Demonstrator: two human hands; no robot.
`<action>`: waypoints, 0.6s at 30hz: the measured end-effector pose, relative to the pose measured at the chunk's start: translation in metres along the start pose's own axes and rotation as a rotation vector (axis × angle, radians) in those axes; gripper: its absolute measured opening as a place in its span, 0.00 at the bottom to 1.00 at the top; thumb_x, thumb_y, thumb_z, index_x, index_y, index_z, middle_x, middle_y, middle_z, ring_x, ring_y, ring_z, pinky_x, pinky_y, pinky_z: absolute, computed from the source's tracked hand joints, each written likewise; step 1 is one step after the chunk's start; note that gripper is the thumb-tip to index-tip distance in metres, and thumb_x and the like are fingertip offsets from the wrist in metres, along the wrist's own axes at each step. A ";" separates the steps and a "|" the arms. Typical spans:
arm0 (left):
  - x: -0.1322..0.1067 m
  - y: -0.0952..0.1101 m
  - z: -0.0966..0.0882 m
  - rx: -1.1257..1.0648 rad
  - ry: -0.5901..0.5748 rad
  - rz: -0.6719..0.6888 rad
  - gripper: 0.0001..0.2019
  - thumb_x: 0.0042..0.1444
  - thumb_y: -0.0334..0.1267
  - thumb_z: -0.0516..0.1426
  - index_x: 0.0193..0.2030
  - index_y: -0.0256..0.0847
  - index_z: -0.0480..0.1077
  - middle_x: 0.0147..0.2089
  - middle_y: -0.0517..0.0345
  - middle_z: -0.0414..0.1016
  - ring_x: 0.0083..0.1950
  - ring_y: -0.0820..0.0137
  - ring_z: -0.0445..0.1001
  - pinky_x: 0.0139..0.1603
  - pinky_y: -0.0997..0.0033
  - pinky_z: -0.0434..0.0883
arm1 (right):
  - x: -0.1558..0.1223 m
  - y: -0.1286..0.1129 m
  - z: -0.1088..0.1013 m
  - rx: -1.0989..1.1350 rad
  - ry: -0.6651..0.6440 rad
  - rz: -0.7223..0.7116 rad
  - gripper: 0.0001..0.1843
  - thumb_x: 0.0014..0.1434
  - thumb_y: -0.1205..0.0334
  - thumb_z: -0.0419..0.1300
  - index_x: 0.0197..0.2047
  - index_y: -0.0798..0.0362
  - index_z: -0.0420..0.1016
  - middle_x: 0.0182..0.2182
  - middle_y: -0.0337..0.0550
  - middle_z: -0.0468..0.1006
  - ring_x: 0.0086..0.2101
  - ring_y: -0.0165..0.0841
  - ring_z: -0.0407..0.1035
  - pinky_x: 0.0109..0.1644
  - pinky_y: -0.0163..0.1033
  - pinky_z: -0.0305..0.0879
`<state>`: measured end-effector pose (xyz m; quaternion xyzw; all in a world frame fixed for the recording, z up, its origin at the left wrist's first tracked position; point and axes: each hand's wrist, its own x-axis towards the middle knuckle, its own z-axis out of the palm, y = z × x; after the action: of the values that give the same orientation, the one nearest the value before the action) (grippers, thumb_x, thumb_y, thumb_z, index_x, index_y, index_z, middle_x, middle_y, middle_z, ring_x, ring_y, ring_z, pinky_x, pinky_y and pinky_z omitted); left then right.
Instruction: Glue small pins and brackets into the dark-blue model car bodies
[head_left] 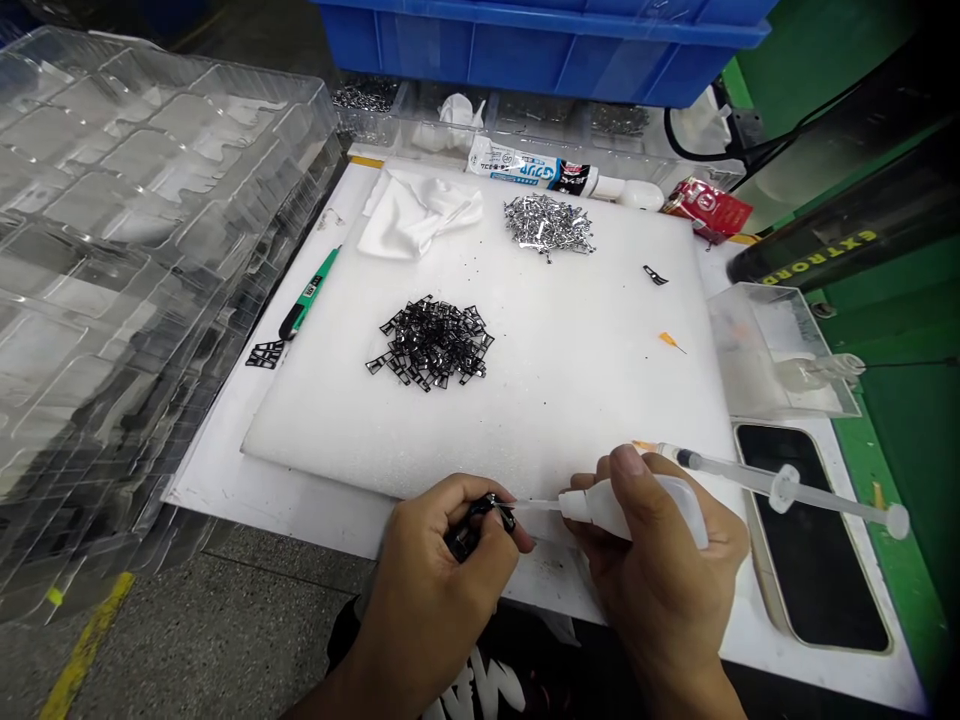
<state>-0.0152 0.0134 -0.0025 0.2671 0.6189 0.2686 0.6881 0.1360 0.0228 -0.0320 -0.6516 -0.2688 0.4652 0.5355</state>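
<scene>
Black metal frame [487, 514] pinched by left hand [435, 590]
White squeeze bottle [615, 512] gripped by right hand [656, 570], nozzle [536, 506] at frame

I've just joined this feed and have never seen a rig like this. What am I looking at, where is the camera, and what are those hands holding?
There is no machine here: this is one picture from a camera worn on a person's head, looking forward and down at their two bare hands. The left hand pinches a small black metal frame. The right hand holds a white plastic squeeze bottle, its thin nozzle reaching toward that frame. Ahead lies a white foam pad bearing a heap of black metal frames, a heap of small silver metal pieces and a crumpled white cloth. To the right, a clear plastic syringe with an orange tip lies over a black-screened phone. Stacked clear plastic trays fill the left.
</scene>
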 end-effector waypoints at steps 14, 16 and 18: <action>0.001 -0.006 0.004 -0.120 0.044 0.004 0.09 0.62 0.42 0.58 0.38 0.39 0.74 0.35 0.55 0.81 0.21 0.81 0.63 0.23 0.79 0.62 | -0.002 -0.007 -0.004 0.181 0.006 -0.047 0.28 0.53 0.57 0.73 0.19 0.52 0.56 0.15 0.33 0.54 0.16 0.26 0.55 0.18 0.35 0.55; -0.001 -0.005 0.005 -0.119 0.061 -0.008 0.09 0.61 0.43 0.58 0.39 0.40 0.74 0.34 0.55 0.81 0.21 0.81 0.64 0.22 0.79 0.62 | -0.001 -0.004 -0.005 0.165 -0.042 -0.063 0.28 0.54 0.57 0.72 0.19 0.53 0.56 0.16 0.33 0.54 0.17 0.25 0.53 0.19 0.35 0.55; -0.002 -0.004 0.007 -0.120 0.075 -0.010 0.09 0.60 0.43 0.59 0.39 0.40 0.74 0.34 0.55 0.81 0.21 0.80 0.64 0.22 0.79 0.62 | 0.000 0.000 -0.007 0.114 -0.064 -0.068 0.28 0.55 0.55 0.71 0.19 0.53 0.57 0.17 0.34 0.56 0.18 0.26 0.54 0.20 0.35 0.56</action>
<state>-0.0087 0.0091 -0.0034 0.2118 0.6284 0.3115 0.6806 0.1420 0.0194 -0.0315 -0.5954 -0.2806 0.4819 0.5784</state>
